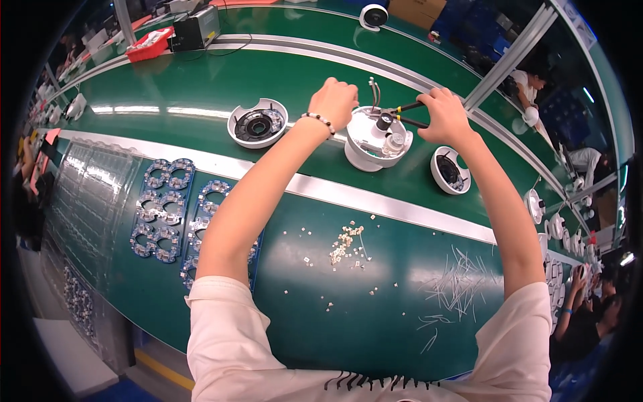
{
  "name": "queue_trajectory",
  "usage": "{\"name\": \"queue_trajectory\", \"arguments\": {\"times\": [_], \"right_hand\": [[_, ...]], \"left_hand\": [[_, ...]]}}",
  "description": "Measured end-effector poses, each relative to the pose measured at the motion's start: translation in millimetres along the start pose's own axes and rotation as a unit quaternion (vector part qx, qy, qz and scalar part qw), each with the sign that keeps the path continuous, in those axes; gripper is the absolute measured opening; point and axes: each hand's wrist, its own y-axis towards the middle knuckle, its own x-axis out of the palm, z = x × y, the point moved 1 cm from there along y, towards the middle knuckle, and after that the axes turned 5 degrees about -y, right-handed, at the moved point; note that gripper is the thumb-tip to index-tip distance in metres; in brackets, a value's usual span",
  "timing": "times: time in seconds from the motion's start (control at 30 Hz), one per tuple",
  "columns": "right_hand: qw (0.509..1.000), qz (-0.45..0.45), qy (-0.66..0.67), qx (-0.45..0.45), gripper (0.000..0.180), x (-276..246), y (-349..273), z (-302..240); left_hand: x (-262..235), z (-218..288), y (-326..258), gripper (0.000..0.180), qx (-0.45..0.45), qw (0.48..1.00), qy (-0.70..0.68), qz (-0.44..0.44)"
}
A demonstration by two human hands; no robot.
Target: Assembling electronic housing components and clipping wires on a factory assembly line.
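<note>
My right hand (445, 115) grips a pair of pliers or cutters (410, 106) with black handles and yellow bands. The tool's handles are spread, and its jaws reach the far rim of a white round housing (362, 157). Inside that housing sit a dark cylindrical part (384, 122) and a round whitish part (394, 143). Thin wires (375, 90) with a small connector stand up from its far side. At the housing's left rim is my left hand (333, 104), fingers curled; what they hold is hidden.
White shells with black ring parts stand left (257, 126) and right (450, 171) of the housing. Nearer me lie blue circuit boards (161, 209), scattered small cream pieces (345, 244) and thin white strips (459, 285). A red bin (150, 45) is far left. Other people work at right.
</note>
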Motion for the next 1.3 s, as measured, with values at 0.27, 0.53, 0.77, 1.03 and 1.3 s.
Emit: {"name": "queue_trajectory", "arguments": {"times": [0.27, 0.53, 0.77, 1.03, 1.3], "right_hand": [[1.000, -0.005, -0.026, 0.002, 0.051, -5, -6, 10], [1.000, -0.005, 0.015, 0.016, 0.041, 4, -28, 20], [0.935, 0.165, 0.177, 0.258, 0.043, -31, -109, 81], [0.732, 0.243, 0.548, 0.324, 0.031, -89, -320, 21], [0.885, 0.052, 0.420, 0.193, 0.053, -89, -388, -124]], "left_hand": [[9, 25, 13, 0.006, 0.024, 0.999, -0.015, -0.025], [25, 53, 28, 0.008, 0.054, 0.997, 0.016, -0.062], [-22, 112, 16, 0.013, 0.069, 0.907, -0.338, 0.240], [26, 226, -141, 0.039, 0.229, 0.886, -0.336, -0.225], [-84, 107, -157, 0.016, 0.036, 0.992, -0.070, -0.102]]}}
